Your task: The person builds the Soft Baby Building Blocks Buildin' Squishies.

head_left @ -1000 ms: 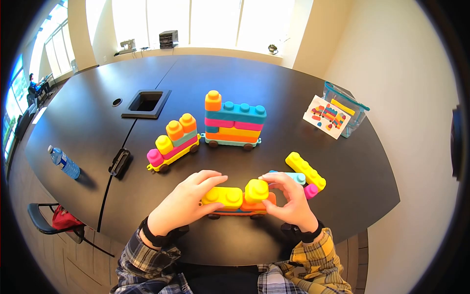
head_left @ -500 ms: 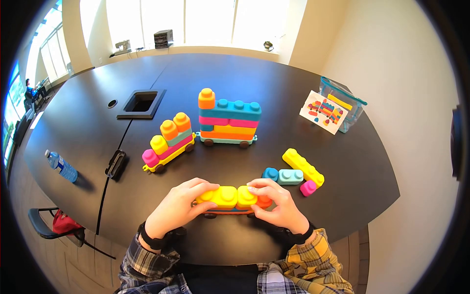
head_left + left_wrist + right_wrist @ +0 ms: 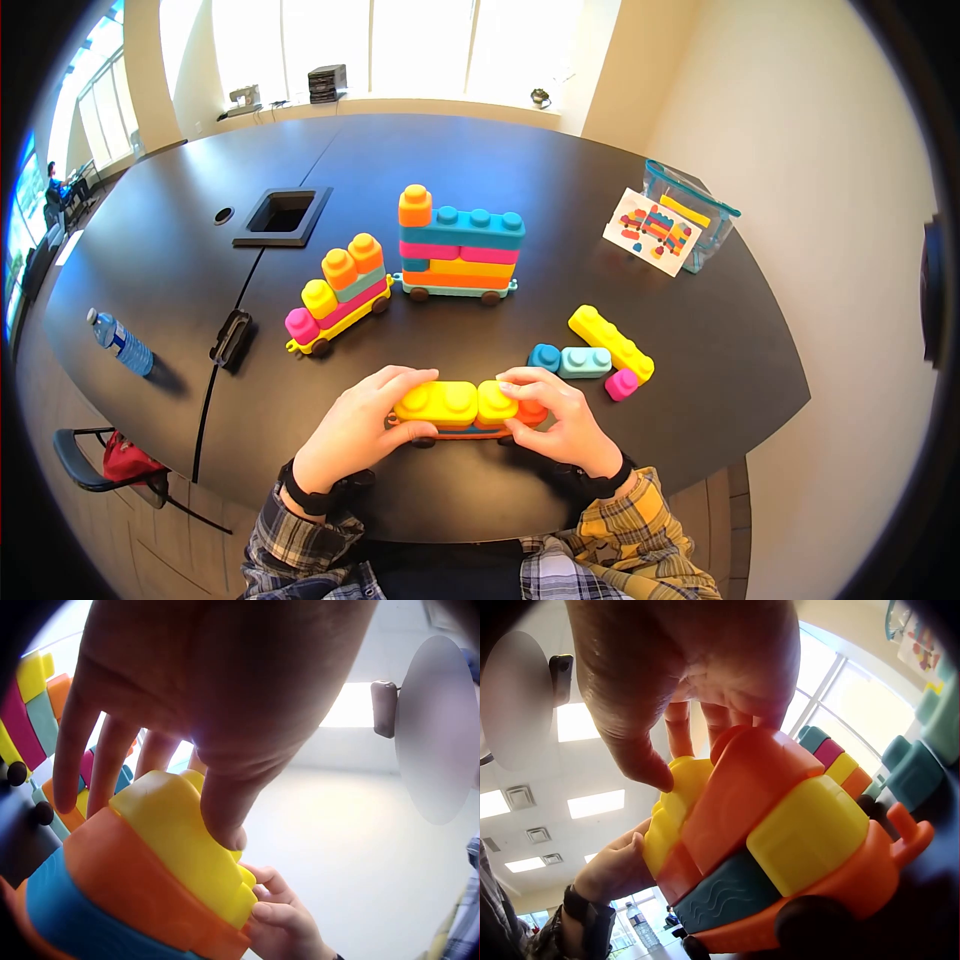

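In front of me is a toy wagon with an orange wheeled base (image 3: 881, 870), stacked with orange, blue and yellow blocks. My left hand (image 3: 362, 428) grips the two-stud yellow block (image 3: 437, 403) on its top layer, thumb on the near side and fingers on the far side. My right hand (image 3: 570, 425) pinches the small yellow block (image 3: 494, 401), which sits level beside the two-stud one. A red-orange block (image 3: 754, 787) with a sloped face stands at the wagon's right end, partly under my right fingers in the head view.
Two built wagons, one stepped (image 3: 342, 298) and one tall (image 3: 461, 250), stand linked beyond my hands. To the right lie a long yellow block (image 3: 611, 341), a light teal block (image 3: 585, 363), a blue block (image 3: 544, 358) and a pink block (image 3: 621, 385). A picture card (image 3: 652, 232) leans on a clear bag (image 3: 712, 240).
My right hand has brought the small yellow block down from a raised, tilted position to lie level against the two-stud yellow block. My left hand has closed in on its block.
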`<state>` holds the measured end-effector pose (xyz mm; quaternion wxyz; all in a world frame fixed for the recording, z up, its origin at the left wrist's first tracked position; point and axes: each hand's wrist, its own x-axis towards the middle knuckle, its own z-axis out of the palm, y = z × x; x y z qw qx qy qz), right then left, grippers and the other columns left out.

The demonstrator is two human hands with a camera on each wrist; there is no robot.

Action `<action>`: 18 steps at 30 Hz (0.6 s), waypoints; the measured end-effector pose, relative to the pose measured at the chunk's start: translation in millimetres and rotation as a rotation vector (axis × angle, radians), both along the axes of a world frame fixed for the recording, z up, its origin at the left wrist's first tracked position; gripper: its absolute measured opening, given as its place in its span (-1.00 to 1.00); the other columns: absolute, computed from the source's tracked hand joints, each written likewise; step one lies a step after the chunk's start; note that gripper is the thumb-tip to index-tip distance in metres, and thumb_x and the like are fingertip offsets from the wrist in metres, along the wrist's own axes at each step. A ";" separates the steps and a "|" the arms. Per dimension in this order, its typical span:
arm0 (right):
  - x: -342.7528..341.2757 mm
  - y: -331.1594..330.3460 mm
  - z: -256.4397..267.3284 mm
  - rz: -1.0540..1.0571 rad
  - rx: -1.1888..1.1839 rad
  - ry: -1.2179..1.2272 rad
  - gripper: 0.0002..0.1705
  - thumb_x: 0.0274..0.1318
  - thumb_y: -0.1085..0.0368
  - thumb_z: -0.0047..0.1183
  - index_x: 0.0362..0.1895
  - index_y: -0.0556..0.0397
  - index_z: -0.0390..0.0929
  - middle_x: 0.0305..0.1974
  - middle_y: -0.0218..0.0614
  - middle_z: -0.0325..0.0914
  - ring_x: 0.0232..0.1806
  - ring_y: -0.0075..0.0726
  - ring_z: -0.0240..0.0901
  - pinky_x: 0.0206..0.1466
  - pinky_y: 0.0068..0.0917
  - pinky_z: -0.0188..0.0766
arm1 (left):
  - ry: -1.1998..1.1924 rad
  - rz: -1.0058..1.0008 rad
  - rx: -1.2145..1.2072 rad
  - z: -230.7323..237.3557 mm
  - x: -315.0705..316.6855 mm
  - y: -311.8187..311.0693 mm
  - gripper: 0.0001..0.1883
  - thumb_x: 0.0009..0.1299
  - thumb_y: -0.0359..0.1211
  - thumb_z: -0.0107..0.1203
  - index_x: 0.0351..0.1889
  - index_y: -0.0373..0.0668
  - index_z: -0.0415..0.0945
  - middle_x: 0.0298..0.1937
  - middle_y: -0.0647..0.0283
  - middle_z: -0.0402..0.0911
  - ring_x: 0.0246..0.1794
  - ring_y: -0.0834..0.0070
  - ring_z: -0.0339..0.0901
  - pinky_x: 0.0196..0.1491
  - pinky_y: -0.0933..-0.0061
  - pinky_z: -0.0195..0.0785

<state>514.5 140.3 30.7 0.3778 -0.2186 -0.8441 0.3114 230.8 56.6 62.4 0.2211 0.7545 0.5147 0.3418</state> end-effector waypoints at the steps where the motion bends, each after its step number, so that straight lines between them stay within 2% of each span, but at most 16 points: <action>1: 0.4 0.6 -1.0 0.003 0.006 -0.001 -0.43 0.05 0.49 0.36 0.21 0.04 0.63 0.22 -0.09 0.59 0.13 0.02 0.66 0.21 -0.24 0.62 | -0.058 0.043 0.011 1.9 2.1 -3.0 -0.49 0.37 -0.35 0.42 0.27 -0.19 0.56 0.12 0.11 0.68 0.13 0.13 0.66 0.19 0.24 0.55; 3: 2.1 0.6 0.4 0.009 0.011 -0.005 -0.42 0.04 0.50 0.36 0.23 0.05 0.63 0.23 -0.09 0.59 0.14 0.01 0.65 0.22 -0.25 0.62 | -0.118 0.089 0.021 -1.2 -0.1 -5.3 -0.49 0.36 -0.35 0.44 0.26 -0.18 0.56 0.13 0.13 0.68 0.14 0.16 0.67 0.18 0.24 0.57; 6: 11.5 3.3 15.2 0.054 -0.073 -0.047 -0.42 0.10 0.42 0.37 0.27 0.02 0.63 0.24 -0.08 0.59 0.23 0.05 0.60 0.31 -0.19 0.54 | -0.041 0.100 0.040 -10.4 -10.6 -4.5 -0.49 0.34 -0.35 0.46 0.24 -0.18 0.57 0.13 0.16 0.69 0.14 0.19 0.67 0.15 0.27 0.60; 8: 23.4 13.6 31.7 0.032 0.075 -0.217 -0.43 0.17 0.30 0.36 0.30 -0.01 0.62 0.26 -0.08 0.59 0.33 0.08 0.53 0.43 -0.13 0.42 | -0.065 0.121 -0.050 -9.3 -11.2 -6.0 -0.52 0.35 -0.37 0.45 0.22 -0.18 0.57 0.12 0.18 0.69 0.14 0.23 0.68 0.12 0.27 0.62; 9: 27.9 16.3 36.6 -0.023 0.019 -0.206 -0.45 0.21 0.22 0.35 0.29 0.00 0.62 0.27 -0.09 0.60 0.35 0.08 0.50 0.45 -0.08 0.37 | -0.065 0.122 -0.050 -8.9 -11.1 -6.9 -0.52 0.35 -0.37 0.45 0.22 -0.18 0.57 0.12 0.18 0.69 0.14 0.23 0.68 0.12 0.27 0.62; 12: 44.2 41.7 19.8 -0.266 0.112 -0.323 -0.46 0.20 0.20 0.38 0.25 0.03 0.62 0.21 -0.12 0.63 0.26 0.10 0.53 0.37 -0.07 0.40 | -0.084 0.145 -0.058 -10.5 -7.1 -9.2 -0.53 0.37 -0.39 0.43 0.22 -0.20 0.57 0.11 0.17 0.70 0.14 0.24 0.68 0.14 0.27 0.62; 13: 47.8 50.5 11.0 -0.263 0.114 -0.325 -0.46 0.20 0.20 0.38 0.25 0.03 0.62 0.21 -0.12 0.63 0.26 0.10 0.53 0.37 -0.07 0.40 | -0.116 0.152 -0.059 -12.2 -5.5 -9.4 -0.54 0.38 -0.40 0.42 0.22 -0.21 0.57 0.11 0.16 0.69 0.14 0.25 0.68 0.15 0.27 0.62; 15: 51.6 63.9 -6.8 -0.349 0.259 -0.548 -0.49 0.20 0.21 0.37 0.22 0.01 0.60 0.16 -0.17 0.65 0.22 0.08 0.55 0.42 0.02 0.34 | -0.147 0.161 -0.061 -13.4 -4.3 -10.3 -0.55 0.39 -0.40 0.41 0.22 -0.22 0.56 0.11 0.15 0.69 0.15 0.25 0.68 0.16 0.27 0.62; 16: 50.9 70.2 -15.8 -0.323 0.257 -0.561 -0.50 0.21 0.20 0.37 0.21 -0.01 0.59 0.13 -0.19 0.66 0.21 0.04 0.56 0.46 0.12 0.29 | -0.145 0.156 -0.065 -13.1 -4.3 -9.9 -0.55 0.39 -0.41 0.41 0.22 -0.23 0.56 0.12 0.14 0.68 0.15 0.26 0.68 0.17 0.28 0.62; 18: 49.4 79.3 -25.5 -0.318 0.204 -0.579 -0.52 0.19 0.22 0.38 0.18 0.00 0.61 0.10 -0.18 0.67 0.19 0.06 0.58 0.48 0.06 0.28 | -0.144 0.152 -0.068 -13.3 -4.4 -9.5 -0.55 0.39 -0.41 0.41 0.22 -0.24 0.56 0.13 0.14 0.68 0.16 0.26 0.68 0.18 0.29 0.63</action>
